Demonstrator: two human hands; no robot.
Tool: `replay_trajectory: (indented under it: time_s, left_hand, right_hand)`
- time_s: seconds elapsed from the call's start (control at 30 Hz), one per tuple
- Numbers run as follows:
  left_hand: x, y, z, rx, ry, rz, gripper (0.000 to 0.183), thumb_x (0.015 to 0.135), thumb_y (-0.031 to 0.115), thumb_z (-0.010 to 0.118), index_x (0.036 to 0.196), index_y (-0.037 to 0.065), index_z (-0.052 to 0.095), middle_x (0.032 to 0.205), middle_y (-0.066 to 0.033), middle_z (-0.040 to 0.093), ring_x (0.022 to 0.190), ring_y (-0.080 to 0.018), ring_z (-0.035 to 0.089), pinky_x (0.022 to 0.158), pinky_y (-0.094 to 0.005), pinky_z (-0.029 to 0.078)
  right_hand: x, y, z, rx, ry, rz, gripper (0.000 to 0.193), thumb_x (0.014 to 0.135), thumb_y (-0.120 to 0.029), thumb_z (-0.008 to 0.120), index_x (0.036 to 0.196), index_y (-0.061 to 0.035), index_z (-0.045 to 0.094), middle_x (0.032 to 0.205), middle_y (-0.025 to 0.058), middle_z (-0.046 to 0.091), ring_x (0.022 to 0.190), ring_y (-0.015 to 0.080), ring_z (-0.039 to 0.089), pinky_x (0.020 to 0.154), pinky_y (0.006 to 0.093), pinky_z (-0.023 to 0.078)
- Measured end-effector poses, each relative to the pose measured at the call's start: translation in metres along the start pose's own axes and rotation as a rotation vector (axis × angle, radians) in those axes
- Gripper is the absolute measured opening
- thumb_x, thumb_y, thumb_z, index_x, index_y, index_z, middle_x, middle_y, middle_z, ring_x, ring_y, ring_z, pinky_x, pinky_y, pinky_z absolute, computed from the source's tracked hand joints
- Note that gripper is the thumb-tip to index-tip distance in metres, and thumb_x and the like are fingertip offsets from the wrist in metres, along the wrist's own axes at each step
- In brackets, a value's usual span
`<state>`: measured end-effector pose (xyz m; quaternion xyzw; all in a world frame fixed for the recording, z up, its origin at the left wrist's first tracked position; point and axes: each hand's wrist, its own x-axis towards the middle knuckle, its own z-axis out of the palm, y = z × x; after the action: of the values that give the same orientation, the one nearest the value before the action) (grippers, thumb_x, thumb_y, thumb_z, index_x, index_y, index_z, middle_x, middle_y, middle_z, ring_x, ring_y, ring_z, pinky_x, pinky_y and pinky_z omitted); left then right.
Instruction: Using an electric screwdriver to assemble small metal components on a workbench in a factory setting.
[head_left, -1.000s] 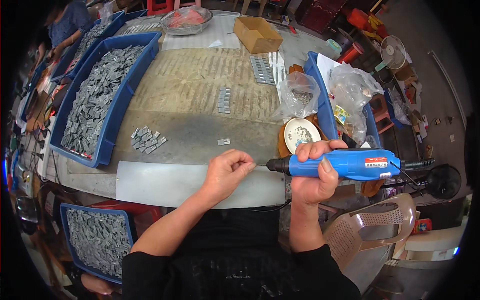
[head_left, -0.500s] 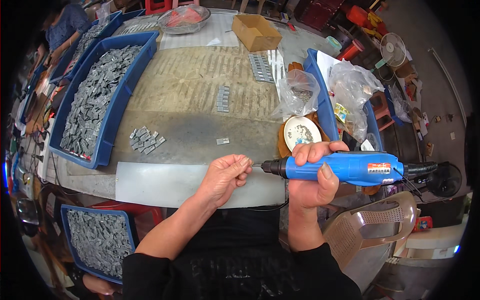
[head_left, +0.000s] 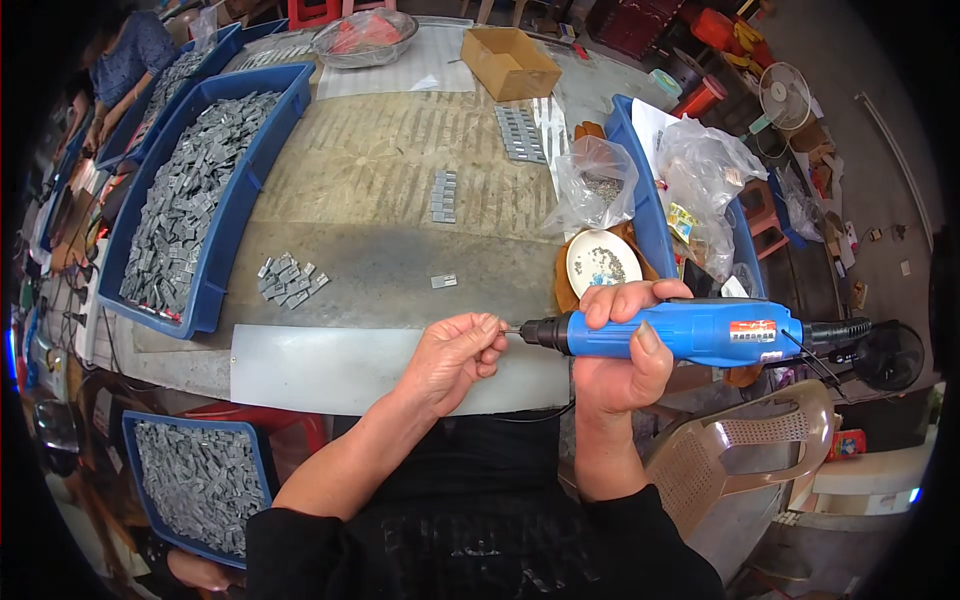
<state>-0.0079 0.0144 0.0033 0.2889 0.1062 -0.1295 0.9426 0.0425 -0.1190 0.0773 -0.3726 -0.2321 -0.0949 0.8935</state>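
My right hand (head_left: 625, 350) is wrapped round a blue electric screwdriver (head_left: 690, 332) with a black nose, held level and pointing left. At its front, the thin metal bit (head_left: 513, 330) runs into the closed fingertips of my left hand (head_left: 455, 360). Those fingers pinch the bit's end; whether a small part is in them too is hidden. Beyond my hands lie one small grey metal piece (head_left: 444, 281), a loose heap of similar pieces (head_left: 291, 280) to the left, and a short column of them (head_left: 444, 197) farther back. A white dish (head_left: 590, 262) of tiny metal parts sits right of these.
Large blue bins (head_left: 215, 290) of grey pieces stand at the left, another (head_left: 262, 470) lower down. A pale sheet (head_left: 300, 370) lines the near edge. A plastic bag (head_left: 600, 185), an open carton (head_left: 510, 65) and a chair (head_left: 700, 470) are about. A person (head_left: 135, 55) sits far left.
The screwdriver and my right hand have shifted very slightly left, toward my left hand. My left hand keeps its pinch, and the table's pieces stay as they were.
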Motion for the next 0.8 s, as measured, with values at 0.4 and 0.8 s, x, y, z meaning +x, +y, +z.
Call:
replay_trajectory:
  time_s: [0.4,0.8]
  left_hand:
    - [0.0006,-0.0025,0.0001,0.004,0.000,-0.017,0.013,0.084,0.016,0.054,0.082,0.004,0.056,0.072,-0.0021,0.053,0.059,-0.0075,0.044,0.053,-0.0216,0.035]
    - [-0.0033,0.0012,0.0026,0.016,0.031,0.003,0.019,0.086,0.021,0.051,0.086,0.002,0.057,0.073,-0.0027,0.055,0.060,-0.0079,0.045,0.053,-0.0215,0.036]
  right_hand:
    - [0.0002,0.0016,-0.0016,-0.016,0.014,-0.020,0.042,0.067,-0.008,0.054,0.106,-0.0070,0.038,0.074,0.0087,0.051,0.062,0.0210,0.050,0.059,0.0345,0.042]
    - [0.0009,0.0025,0.0003,-0.001,0.023,-0.006,0.043,0.066,-0.007,0.053,0.107,-0.0072,0.038,0.074,0.0091,0.051,0.062,0.0208,0.050,0.060,0.0343,0.042]
